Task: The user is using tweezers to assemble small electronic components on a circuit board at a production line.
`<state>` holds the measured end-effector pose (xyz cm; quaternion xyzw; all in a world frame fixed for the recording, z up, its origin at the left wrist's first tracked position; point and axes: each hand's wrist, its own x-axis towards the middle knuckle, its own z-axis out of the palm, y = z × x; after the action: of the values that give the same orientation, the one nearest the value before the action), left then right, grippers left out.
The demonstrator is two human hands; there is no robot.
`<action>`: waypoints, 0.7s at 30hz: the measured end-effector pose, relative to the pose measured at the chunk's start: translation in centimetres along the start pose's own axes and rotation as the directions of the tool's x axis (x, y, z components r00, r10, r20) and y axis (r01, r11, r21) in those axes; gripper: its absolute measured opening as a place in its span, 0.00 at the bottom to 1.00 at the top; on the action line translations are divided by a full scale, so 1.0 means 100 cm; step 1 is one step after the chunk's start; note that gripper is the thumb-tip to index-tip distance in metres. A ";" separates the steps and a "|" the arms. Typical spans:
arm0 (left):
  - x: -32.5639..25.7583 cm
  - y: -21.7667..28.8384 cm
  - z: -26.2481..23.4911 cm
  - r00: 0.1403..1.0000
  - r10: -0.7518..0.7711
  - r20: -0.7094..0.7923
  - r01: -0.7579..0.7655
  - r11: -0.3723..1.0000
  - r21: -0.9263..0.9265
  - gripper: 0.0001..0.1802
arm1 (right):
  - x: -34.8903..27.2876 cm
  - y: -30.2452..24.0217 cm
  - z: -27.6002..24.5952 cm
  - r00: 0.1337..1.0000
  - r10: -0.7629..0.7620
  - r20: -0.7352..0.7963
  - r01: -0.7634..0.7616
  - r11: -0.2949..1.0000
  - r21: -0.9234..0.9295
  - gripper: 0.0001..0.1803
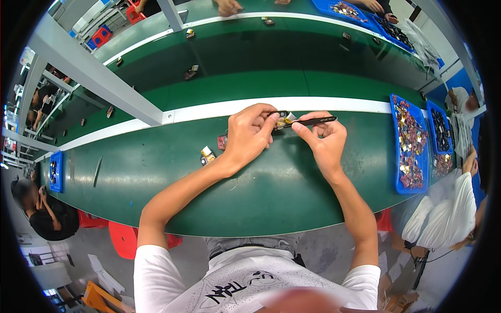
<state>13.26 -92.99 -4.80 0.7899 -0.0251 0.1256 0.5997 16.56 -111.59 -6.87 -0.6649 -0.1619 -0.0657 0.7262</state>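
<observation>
My left hand (249, 133) pinches a small electronic part (283, 123) with a black housing and a yellow-and-silver piece, held above the green bench (292, 182). Between thumb and fingers of my right hand (327, 142) are black tweezers (319, 120), slanted so that their tip end meets the part. My fingers hide some of the part and the exact contact. Beside my left wrist lie a small red part (222, 142) and another small assembly (207, 155) with white and yellow on it.
At the right stand a large blue tray (398, 180) of red and yellow parts and a smaller blue tray (439, 152) of black parts. Past the white rail (209, 110), scattered assemblies lie on a green belt (235, 52). A grey post (104, 78) slants at left. People sit on both sides.
</observation>
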 end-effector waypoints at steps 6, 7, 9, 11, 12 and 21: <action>-0.003 0.005 0.003 1.000 -0.019 0.006 0.019 0.999 -0.033 0.10 | -0.001 -0.002 0.000 1.000 0.020 0.019 -0.020 1.000 -0.014 0.09; -0.004 0.005 0.003 1.000 -0.019 0.005 0.019 0.999 -0.033 0.10 | -0.001 -0.004 0.000 0.997 0.072 0.029 -0.072 0.997 0.001 0.09; -0.004 0.005 0.004 1.000 0.022 -0.008 -0.022 0.999 -0.034 0.11 | -0.001 -0.008 -0.001 0.991 0.125 0.041 -0.125 0.992 0.016 0.09; -0.006 0.003 0.004 1.000 0.030 -0.006 -0.031 0.999 -0.044 0.11 | 0.000 -0.012 0.001 0.973 0.224 0.047 -0.229 0.959 0.169 0.09; -0.007 0.003 0.004 0.999 0.040 -0.004 -0.041 0.998 -0.056 0.11 | 0.000 -0.013 0.000 0.974 0.224 0.047 -0.228 0.959 0.169 0.09; -0.008 -0.001 0.007 0.995 0.088 -0.039 -0.090 0.994 -0.054 0.10 | 0.000 -0.013 -0.001 0.964 0.258 0.062 -0.264 0.949 0.173 0.09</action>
<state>12.62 -93.68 -5.26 0.7687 -0.0530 0.1658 0.6155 16.21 -111.83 -5.63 -0.6135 -0.0917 0.0585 0.7822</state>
